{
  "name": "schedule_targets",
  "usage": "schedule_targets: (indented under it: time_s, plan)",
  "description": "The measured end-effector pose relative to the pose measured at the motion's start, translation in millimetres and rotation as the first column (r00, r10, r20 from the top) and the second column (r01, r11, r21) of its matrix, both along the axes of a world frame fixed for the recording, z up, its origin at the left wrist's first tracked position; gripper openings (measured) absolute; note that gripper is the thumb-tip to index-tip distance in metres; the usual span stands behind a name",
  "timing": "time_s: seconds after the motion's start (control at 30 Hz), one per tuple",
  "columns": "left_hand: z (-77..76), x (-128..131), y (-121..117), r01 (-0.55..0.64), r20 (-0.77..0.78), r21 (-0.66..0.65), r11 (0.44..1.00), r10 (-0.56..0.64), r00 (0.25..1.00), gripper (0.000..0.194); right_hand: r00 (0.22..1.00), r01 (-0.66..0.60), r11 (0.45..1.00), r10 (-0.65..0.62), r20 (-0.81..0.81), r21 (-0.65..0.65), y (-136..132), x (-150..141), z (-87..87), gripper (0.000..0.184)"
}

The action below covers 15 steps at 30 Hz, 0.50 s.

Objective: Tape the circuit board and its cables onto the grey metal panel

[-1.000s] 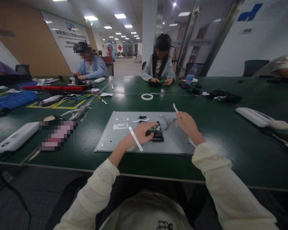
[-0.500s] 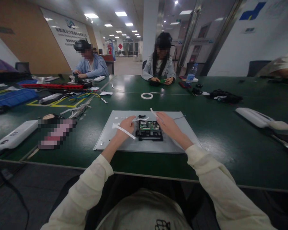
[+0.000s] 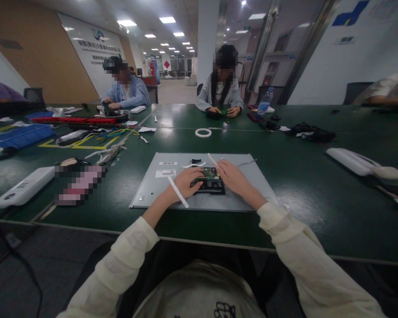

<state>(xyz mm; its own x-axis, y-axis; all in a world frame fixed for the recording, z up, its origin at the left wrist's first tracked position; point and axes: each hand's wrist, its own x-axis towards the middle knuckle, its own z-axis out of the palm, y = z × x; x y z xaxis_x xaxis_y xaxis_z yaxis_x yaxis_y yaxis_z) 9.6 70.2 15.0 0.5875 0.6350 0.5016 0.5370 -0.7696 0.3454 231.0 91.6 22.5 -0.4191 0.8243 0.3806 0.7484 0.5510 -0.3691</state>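
Observation:
A green circuit board (image 3: 209, 172) sits in a black plastic frame (image 3: 212, 187) on a grey metal panel (image 3: 149, 194). My left hand (image 3: 185, 182) is closed on the frame's left side, thumb toward the front and fingers over the board's edge. Across the back of that hand and wrist lies a white tape strip (image 3: 178, 192). At the right side of the frame is my right hand (image 3: 232, 177), its fingers bent against the edge; their tips are partly hidden. A second white strip (image 3: 212, 159) juts out by its index finger. Behind the board rests a curved white strip (image 3: 194, 165).
A roll of white tape (image 3: 203, 132) lies beyond the panel. White devices (image 3: 24, 187) flank the work area, with a pink item (image 3: 81, 185) and a cable bundle (image 3: 108, 152) at left. Two people (image 3: 220, 88) sit opposite, near a water bottle (image 3: 265, 100).
My left hand has moved right and down onto the frame, leaving the curved white strip behind the board. The right hand has barely shifted.

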Motion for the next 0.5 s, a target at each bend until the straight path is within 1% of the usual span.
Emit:
schedule_targets:
  time_s: [0.1,0.23,0.5]
  plan:
    - [-2.6,-1.0,1.7,0.027,-0.016,-0.005,1.000,-0.027,1.000,0.026,1.000,0.000,1.000,0.000,0.019,-0.012,0.7,-1.2,-4.0,0.036]
    - [-4.3,-2.6,4.3,0.041,-0.018,-0.009,0.999,-0.041,0.999,0.028,1.000,-0.005,1.000,0.006,0.029,-0.023,-0.3,-1.8,-3.7,0.036]
    - [-0.8,-4.0,1.7,0.045,-0.031,-0.025,0.999,-0.046,0.998,0.031,1.000,-0.006,1.000,0.006,0.012,-0.015,-1.2,-2.4,-3.8,0.036]
